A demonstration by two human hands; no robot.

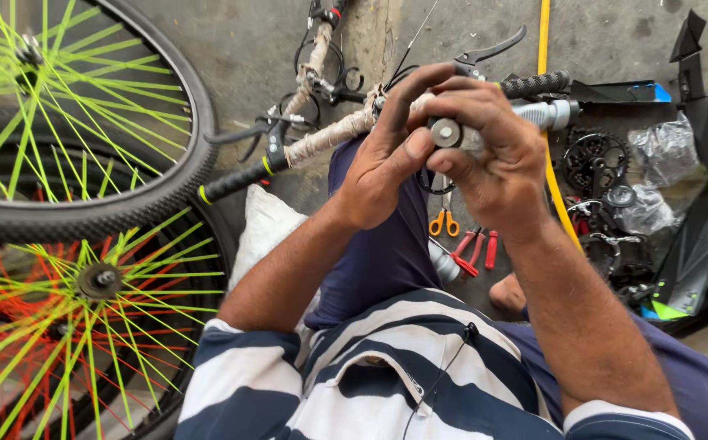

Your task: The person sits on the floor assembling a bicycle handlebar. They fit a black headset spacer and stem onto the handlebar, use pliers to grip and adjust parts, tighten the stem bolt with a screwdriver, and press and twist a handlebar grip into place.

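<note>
Both hands on a bicycle handlebar

Closely paired, the left hand [382,167] and right hand [484,151] pinch a small grey fitting [450,133] on the wrapped handlebar [329,134] over the lap. Scissors [444,220] and pliers [476,248] lie beyond; spoked wheels [69,187] lean left, sprockets [594,159] right.

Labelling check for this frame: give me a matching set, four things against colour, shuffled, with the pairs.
Things:
1. scissors handles
2. pliers handles
3. hose
4. handlebar grip

Colours:
A. black
B. orange
C. yellow
D. red

Pairs: 1-B, 2-D, 3-C, 4-A
</note>
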